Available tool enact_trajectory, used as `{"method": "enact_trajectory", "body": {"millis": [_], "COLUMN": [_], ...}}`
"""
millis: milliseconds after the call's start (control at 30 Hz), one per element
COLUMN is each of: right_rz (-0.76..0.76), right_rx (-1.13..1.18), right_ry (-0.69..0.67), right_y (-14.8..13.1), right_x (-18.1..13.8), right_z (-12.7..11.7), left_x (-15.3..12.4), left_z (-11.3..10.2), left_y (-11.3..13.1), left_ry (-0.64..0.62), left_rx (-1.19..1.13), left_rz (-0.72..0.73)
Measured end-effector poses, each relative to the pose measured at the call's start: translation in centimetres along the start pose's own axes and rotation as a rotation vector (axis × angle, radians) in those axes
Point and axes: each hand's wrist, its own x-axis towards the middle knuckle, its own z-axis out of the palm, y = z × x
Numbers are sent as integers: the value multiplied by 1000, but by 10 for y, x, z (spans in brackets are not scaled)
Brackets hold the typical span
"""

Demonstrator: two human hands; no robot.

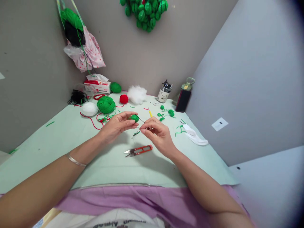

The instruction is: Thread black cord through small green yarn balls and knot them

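My left hand [121,123] is closed around a small green crocheted piece [134,118], held between thumb and fingertips above the table. A taut black thread [140,119] runs from this piece to my right hand [155,129]. The right fingers are pinched together on the thread. A thin, needle-like tip shows at the right thumb, too small to make out surely. Below the hands lie orange-handled thread snips [139,151], blades pointing left. A few dark thread scraps [136,133] lie just under the fingers, and behind the right hand a yellow-handled tool [150,112] is partly hidden.
Behind are a green yarn ball [106,104], white yarn [89,109], red yarn [123,99], white stuffing [137,94] and a tissue box [98,86]. To the right are small green pieces [171,112], a jar [163,94], a phone [183,101] and white cloth [196,136].
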Motion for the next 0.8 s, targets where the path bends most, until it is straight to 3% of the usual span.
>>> {"method": "enact_trajectory", "body": {"millis": [367, 800], "right_rz": [229, 281], "right_rx": [86, 87], "right_ry": [-15, 15], "right_y": [8, 6], "right_x": [2, 4], "right_z": [7, 7], "left_x": [1, 1], "left_z": [2, 0], "left_y": [-7, -8], "left_ry": [105, 130], "left_rx": [84, 115], "left_rz": [73, 96]}}
